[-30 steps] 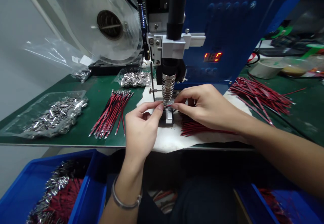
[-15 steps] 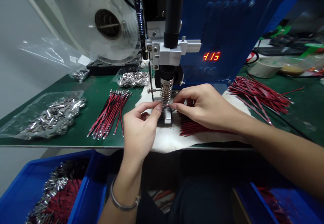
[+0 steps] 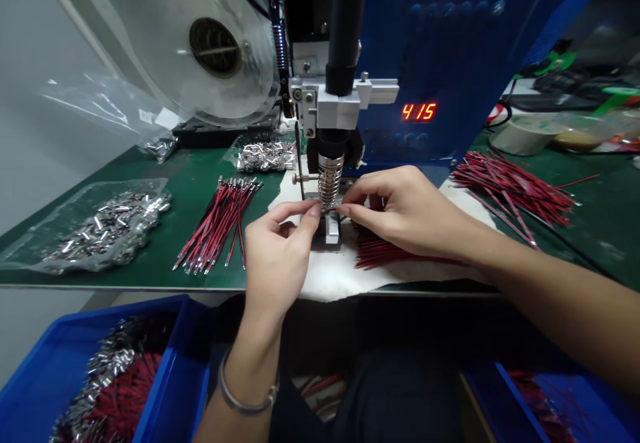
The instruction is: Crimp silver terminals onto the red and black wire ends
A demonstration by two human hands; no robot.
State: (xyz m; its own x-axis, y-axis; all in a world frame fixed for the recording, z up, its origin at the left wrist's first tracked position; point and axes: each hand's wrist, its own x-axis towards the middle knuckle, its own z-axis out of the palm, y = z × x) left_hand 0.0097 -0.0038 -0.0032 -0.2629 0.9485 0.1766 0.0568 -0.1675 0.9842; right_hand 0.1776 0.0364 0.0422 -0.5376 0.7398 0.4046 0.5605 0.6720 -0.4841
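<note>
At the tip of a soldering machine's spring-wrapped head (image 3: 330,176), both hands meet over a small metal block (image 3: 332,227). My right hand (image 3: 400,213) pinches a short red wire (image 3: 334,209) between thumb and finger, just right of the tip. My left hand (image 3: 287,233), with a metal bracelet on its wrist, is closed in a pinch left of the tip; what it holds is hidden by the fingertips. Beneath my right hand lies a bundle of red and black wires (image 3: 380,251) on white paper (image 3: 320,279).
Left on the green table (image 3: 200,163) are a wire bundle (image 3: 217,226) and bags of small metal cylinders (image 3: 110,226). More wires (image 3: 515,189) lie right, beside a blue machine (image 3: 430,49) with red digits. Blue bins (image 3: 175,363) stand below the table edge.
Both hands keep their pinched grips at the soldering tip. The view shifts very slightly; nothing else visibly moves.
</note>
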